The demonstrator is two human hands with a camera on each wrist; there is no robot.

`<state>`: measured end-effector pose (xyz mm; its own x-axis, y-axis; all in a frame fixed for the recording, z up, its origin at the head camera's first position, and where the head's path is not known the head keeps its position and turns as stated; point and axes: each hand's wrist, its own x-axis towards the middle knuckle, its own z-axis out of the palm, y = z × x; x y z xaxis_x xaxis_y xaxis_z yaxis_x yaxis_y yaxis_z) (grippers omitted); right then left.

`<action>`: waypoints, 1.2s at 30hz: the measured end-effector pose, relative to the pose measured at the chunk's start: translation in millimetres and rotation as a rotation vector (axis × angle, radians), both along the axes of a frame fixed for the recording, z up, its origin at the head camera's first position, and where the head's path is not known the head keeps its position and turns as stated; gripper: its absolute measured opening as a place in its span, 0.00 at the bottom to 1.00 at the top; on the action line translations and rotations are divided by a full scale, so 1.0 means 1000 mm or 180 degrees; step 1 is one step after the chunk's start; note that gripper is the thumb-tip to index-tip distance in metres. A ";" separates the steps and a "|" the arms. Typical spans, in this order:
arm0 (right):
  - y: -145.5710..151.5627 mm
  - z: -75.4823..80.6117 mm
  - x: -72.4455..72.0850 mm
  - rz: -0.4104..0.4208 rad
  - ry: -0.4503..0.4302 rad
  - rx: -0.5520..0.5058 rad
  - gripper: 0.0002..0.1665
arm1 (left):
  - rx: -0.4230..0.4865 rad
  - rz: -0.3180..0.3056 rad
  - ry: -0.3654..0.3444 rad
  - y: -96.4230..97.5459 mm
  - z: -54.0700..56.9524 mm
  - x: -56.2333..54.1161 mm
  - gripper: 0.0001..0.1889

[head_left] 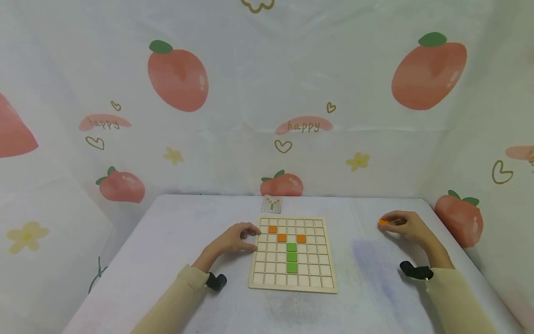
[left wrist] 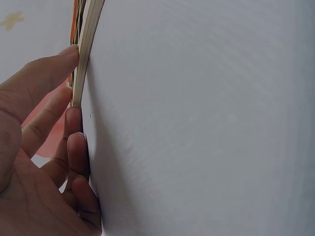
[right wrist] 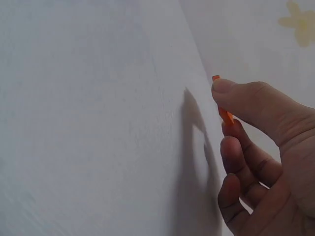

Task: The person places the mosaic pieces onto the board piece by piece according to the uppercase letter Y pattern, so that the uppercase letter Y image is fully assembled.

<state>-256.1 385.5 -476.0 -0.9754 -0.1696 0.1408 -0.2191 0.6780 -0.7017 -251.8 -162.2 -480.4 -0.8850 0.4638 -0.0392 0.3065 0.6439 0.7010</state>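
Note:
A wooden grid board lies on the table, with three orange square tiles and a column of three green tiles in its cells. My left hand is at the board's left edge, thumb and index finger spread apart and touching it; in the left wrist view the fingertips rest against the wooden rim. Out to the right, my right hand pinches an orange tile between thumb and fingers, just above the table. Part of this tile is hidden behind the thumb.
A small pattern card lies behind the board, showing a Y shape of orange and green squares on a grid. The white table meets a printed cloth backdrop at its far edge. Black straps with cameras sit at both wrists.

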 end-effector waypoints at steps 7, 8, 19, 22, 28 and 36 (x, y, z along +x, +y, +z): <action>-0.014 0.008 0.004 0.0108 0.0021 -0.0276 0.20 | -0.0023 0.0033 -0.0024 0.001 0.001 0.000 0.22; -0.016 0.009 0.003 0.0122 0.0034 -0.0291 0.20 | -0.0024 0.0033 -0.0022 0.001 0.000 0.000 0.21; -0.049 0.010 -0.001 0.0489 0.0131 -0.0657 0.17 | -0.0025 0.0037 -0.0019 0.001 0.002 0.001 0.21; -0.060 0.010 -0.003 0.0557 0.0052 -0.0699 0.17 | -0.0016 0.0030 -0.0017 0.002 0.002 0.001 0.21; -0.078 0.009 -0.008 0.0716 -0.0015 -0.0719 0.17 | -0.0033 0.0042 -0.0005 0.002 0.001 0.000 0.21; -0.101 0.009 -0.010 0.1045 -0.0022 -0.0785 0.16 | -0.0035 0.0052 -0.0014 0.002 0.001 0.001 0.21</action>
